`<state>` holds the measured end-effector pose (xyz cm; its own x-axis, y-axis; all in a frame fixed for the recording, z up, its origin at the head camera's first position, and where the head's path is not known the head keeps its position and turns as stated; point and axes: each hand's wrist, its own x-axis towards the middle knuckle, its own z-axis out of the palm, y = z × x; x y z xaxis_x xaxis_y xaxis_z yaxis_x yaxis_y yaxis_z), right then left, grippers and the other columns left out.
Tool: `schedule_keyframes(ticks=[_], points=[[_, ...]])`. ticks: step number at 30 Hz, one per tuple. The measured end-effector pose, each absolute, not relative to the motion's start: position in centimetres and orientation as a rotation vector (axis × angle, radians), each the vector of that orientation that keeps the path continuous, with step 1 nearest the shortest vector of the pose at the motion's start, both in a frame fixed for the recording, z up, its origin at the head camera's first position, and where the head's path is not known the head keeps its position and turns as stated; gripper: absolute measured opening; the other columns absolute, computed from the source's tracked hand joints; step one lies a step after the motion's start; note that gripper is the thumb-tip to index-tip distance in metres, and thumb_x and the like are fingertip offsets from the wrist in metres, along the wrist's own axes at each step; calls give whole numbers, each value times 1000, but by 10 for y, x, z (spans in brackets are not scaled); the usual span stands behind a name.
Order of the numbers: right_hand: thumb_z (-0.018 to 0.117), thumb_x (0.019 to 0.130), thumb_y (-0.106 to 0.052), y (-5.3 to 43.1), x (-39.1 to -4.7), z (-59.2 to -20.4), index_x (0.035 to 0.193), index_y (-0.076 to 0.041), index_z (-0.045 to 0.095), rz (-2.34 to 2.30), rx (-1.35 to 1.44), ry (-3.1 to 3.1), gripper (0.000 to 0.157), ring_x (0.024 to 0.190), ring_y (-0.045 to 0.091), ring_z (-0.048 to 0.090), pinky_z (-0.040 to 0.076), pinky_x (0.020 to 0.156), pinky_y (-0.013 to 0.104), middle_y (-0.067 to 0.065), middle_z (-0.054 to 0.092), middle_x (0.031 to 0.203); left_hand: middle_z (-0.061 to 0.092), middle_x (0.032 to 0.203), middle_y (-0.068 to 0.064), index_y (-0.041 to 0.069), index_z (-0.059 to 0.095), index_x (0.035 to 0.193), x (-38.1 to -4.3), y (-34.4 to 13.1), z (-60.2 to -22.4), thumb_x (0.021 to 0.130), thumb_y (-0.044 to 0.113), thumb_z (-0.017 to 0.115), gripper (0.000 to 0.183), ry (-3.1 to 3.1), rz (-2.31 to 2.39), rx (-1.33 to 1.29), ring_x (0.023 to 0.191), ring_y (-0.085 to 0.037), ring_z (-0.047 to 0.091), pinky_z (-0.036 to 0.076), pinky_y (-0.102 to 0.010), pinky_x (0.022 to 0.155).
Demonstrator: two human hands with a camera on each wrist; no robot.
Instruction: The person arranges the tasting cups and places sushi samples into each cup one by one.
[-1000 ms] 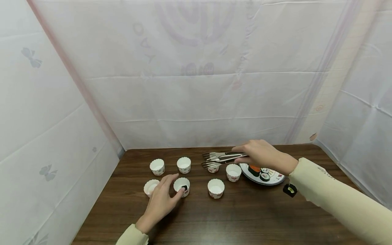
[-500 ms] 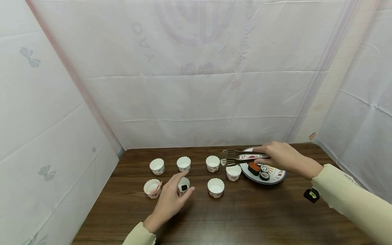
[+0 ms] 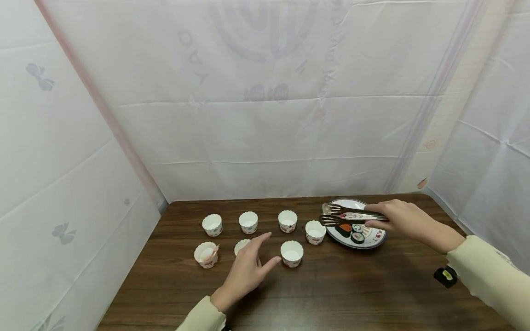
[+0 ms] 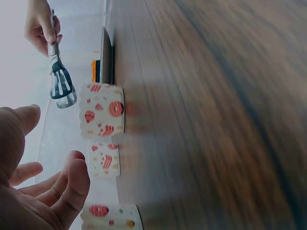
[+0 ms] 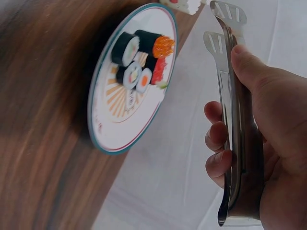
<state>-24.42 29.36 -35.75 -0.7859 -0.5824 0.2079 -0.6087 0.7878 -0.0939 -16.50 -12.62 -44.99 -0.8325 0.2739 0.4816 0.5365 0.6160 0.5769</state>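
My right hand point(image 3: 399, 218) grips metal serving tongs point(image 3: 358, 220) with slotted ends, held over the left part of a white plate point(image 3: 374, 240). The tongs' arms stand apart with nothing between them in the right wrist view. On the plate sit several sushi pieces, including one topped with orange roe point(image 5: 163, 47) and a rice roll point(image 5: 129, 51). My left hand point(image 3: 248, 266), fingers spread and holding nothing, hovers before a white paper cup point(image 3: 240, 247) and partly hides it. Just right of those fingers stands another cup point(image 3: 291, 255).
More paper baking cups stand around: a back-left one point(image 3: 213, 225), a back-middle one point(image 3: 248, 222), one beside the plate point(image 3: 315, 232). The front-left cup point(image 3: 203, 262) contains a pinkish piece point(image 3: 213, 253). White cloth point(image 3: 265, 138) hangs behind the wooden table point(image 3: 331, 294).
My right hand has carried the tongs rightward from above the cups to the plate. My left hand has drifted right, leaving the front-left cup uncovered and hiding the dark piece in the cup beside it.
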Motion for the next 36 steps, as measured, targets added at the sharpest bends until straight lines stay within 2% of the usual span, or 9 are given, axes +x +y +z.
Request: schedule_keyframes(ticks=[4, 6, 8, 10, 12, 13, 19, 26, 36], points=[[72, 96, -45, 304, -241, -363, 127, -7, 72, 238, 905, -2821, 49, 96, 30, 73, 58, 69, 48, 12, 75, 114, 67, 129, -12, 3, 55, 142, -167, -118, -451, 90, 26, 83, 64, -2500, -1060, -668, 49, 5, 42, 45, -18, 52], [72, 96, -45, 309, -239, -365, 127, -6, 72, 247, 876, -2830, 50, 97, 31, 73, 58, 73, 51, 12, 75, 115, 67, 129, -13, 2, 56, 142, -169, -114, -450, 89, 27, 83, 65, -2517, -1029, -660, 50, 0, 45, 51, -22, 61], [72, 96, -43, 314, -237, -368, 127, -4, 71, 260, 860, -2841, 51, 97, 32, 73, 58, 76, 53, 13, 75, 115, 67, 131, -14, 2, 56, 142, -171, -110, -451, 89, 29, 83, 65, -2537, -1002, -647, 66, -7, 62, 57, -30, 76], [73, 96, -42, 319, -236, -370, 127, -3, 71, 268, 839, -2849, 51, 97, 33, 73, 57, 78, 54, 14, 75, 114, 65, 135, -15, 1, 56, 142, -172, -106, -451, 90, 30, 82, 65, -2567, -991, -632, 93, -19, 71, 56, -39, 92], [73, 95, -42, 324, -234, -372, 127, -2, 71, 266, 816, -2861, 51, 97, 33, 73, 57, 79, 55, 14, 75, 114, 63, 139, -15, 1, 56, 143, -173, -104, -453, 90, 31, 81, 65, -2603, -991, -611, 120, -27, 65, 50, -45, 103], [74, 95, -42, 326, -233, -373, 127, -2, 71, 264, 805, -2868, 51, 97, 34, 73, 57, 79, 55, 15, 75, 114, 62, 140, -15, 1, 56, 143, -173, -103, -454, 91, 32, 81, 65, -2618, -994, -603, 129, -29, 60, 50, -46, 104], [74, 94, -45, 339, -227, -378, 126, -4, 72, 245, 734, -2910, 52, 100, 35, 72, 56, 78, 57, 14, 75, 114, 63, 138, -16, 0, 57, 142, -175, -99, -456, 93, 34, 78, 64, -2668, -982, -590, 128, -30, 60, 50, -47, 103], [77, 91, -43, 351, -219, -385, 121, -3, 73, 241, 730, -2893, 50, 92, 32, 74, 57, 71, 53, 12, 76, 106, 65, 135, -16, -2, 59, 139, -176, -97, -457, 93, 32, 79, 61, -2691, -974, -602, 125, -29, 63, 52, -45, 101], [77, 90, -47, 362, -209, -390, 120, -1, 73, 221, 688, -2940, 55, 95, 36, 73, 56, 77, 56, 15, 76, 107, 69, 130, -16, -3, 62, 136, -178, -95, -455, 92, 30, 80, 58, -2685, -976, -610, 120, -28, 66, 54, -45, 97]])
